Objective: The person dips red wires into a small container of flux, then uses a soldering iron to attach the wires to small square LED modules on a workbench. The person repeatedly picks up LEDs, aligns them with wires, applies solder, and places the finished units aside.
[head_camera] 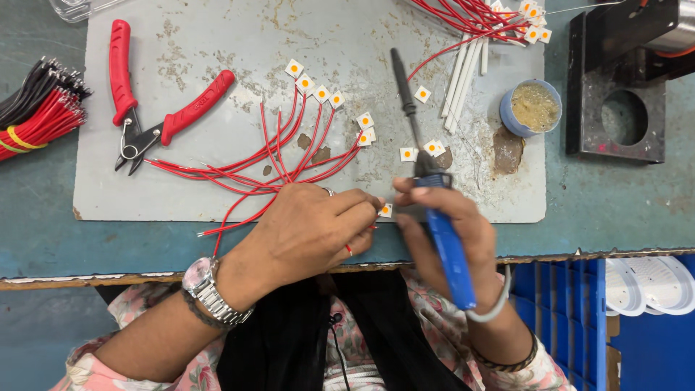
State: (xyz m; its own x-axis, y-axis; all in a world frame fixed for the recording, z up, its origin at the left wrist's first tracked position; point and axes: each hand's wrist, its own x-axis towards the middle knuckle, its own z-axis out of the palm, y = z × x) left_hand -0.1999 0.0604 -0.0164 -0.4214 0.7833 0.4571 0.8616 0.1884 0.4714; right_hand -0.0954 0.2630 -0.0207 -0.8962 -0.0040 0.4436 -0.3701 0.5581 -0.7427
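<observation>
My left hand [308, 230] pinches a small white square chip with an orange dot [386, 211] at the near edge of the grey mat [181, 181]; a red wire shows under the fingers. My right hand [449, 232] grips the blue handle of a soldering iron [443, 239], whose dark shaft points away to a tip near the mat's far middle. Several red wires with the same white chips [318, 93] on their ends fan out on the mat just beyond my left hand.
Red-handled pliers [156, 108] lie at the mat's left. A bundle of red and black wires [36, 108] sits far left. A round blue tin of flux [532, 107], white sleeves [463, 76] and a black metal fixture [615, 94] stand at right. Blue crate with white discs [644, 286] below.
</observation>
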